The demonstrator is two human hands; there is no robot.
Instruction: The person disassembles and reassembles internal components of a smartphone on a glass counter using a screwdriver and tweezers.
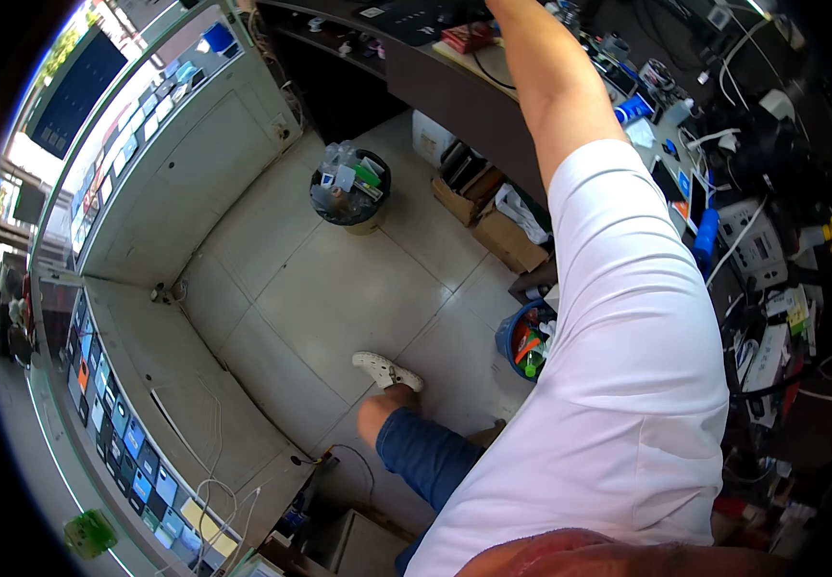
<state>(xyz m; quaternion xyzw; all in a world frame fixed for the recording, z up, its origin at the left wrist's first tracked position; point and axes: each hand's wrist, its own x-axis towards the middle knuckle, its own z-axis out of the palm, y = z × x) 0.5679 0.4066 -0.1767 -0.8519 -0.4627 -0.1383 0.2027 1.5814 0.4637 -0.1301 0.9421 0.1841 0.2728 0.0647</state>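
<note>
Neither of my hands shows. One bare forearm (555, 87), which looks like my left, comes out of a white short sleeve (608, 202) and stretches away over the dark workbench (454, 106). The top edge of the picture cuts it off near the wrist, so its hand and anything in it are hidden. Beside that forearm on the bench lie a small red object (469, 37) and a black mat (406, 21). On its other side are a blue can (633, 106) and a clutter of small parts and cables. My other arm cannot be made out.
On the tiled floor (339, 288) stand a black-lined bin (374, 213) full of waste and a blue bin (507, 338). Cardboard boxes (512, 240) sit under the bench. Glass cases on the left hold rows of phones (137, 442). A white power strip (771, 370) lies right.
</note>
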